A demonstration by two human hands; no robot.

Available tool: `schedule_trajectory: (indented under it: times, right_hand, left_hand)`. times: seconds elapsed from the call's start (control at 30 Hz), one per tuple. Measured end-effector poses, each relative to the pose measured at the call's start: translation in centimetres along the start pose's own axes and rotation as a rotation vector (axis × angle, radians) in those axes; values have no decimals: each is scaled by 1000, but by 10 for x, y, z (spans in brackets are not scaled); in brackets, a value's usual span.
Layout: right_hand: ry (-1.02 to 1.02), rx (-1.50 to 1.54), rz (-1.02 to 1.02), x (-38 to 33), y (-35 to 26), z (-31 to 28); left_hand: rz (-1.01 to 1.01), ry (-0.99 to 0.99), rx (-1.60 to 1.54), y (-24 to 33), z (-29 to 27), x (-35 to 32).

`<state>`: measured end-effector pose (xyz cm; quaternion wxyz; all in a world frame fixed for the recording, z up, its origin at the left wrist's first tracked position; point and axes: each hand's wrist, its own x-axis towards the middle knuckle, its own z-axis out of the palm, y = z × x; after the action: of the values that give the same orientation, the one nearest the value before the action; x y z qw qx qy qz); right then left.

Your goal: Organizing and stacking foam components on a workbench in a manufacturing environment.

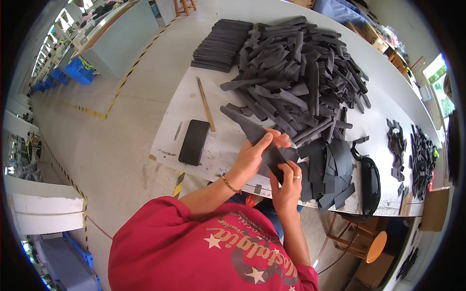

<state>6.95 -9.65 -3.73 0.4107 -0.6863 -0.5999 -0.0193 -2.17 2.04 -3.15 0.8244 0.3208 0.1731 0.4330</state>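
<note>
Over the table's front edge, both my hands hold a long dark grey fabric strip [246, 127] that slants from upper left to lower right. My left hand [252, 156] grips its middle, the thumb lying on top. Its lower end is pinched between the thumb and fingers of my right hand [288, 182]. Whether the strip is a single layer or a sleeve I cannot tell. Close by on the right lies a loose heap of flat black rectangular pieces [332, 169]. Beyond my hands rises a big pile of dark curled fabric strips [291, 72].
A neat stack of dark strips [221, 46] lies at the far left of the white table [170, 106]. Nearer are a thin wooden stick [205, 104] and a black smartphone [194, 142]. A black mesh-like object [370, 186] overhangs the right front edge, above a wooden stool [376, 246].
</note>
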Motion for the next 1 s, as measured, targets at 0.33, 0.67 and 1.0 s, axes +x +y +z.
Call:
schedule_trajectory:
  times: [0.33,0.67,1.0]
  right_hand:
    - [-108,108,62,11,0,-5]
    - [-75,153,-82,14,11,-14]
    - [-29,216,-84,17,6,-14]
  left_hand:
    - [-38,-49,-52,-11,-3,-4]
    - [-9,-40,-113,9,0,0]
    - [-19,-23,-244,-14,15,-21]
